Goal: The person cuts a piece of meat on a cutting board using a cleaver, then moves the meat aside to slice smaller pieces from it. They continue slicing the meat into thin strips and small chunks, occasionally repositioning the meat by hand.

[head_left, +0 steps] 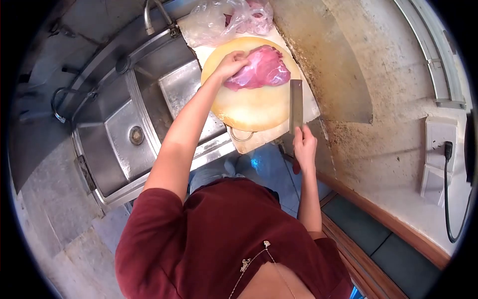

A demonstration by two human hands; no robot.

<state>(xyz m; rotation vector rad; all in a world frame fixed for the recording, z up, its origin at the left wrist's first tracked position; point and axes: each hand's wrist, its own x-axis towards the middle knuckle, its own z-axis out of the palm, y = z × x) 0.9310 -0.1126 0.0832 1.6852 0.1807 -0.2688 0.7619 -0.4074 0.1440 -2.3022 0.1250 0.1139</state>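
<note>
Round cutting board [251, 109] supports raw meat [264, 69] toward its far edge. Left hand [232, 65] lies on the meat's left end; whether it pinches cannot be told. Right hand [305, 144] grips a cleaver [296, 104] by the handle, blade at the board's right edge. Plastic bag [216, 22]: beyond the far edge.
</note>
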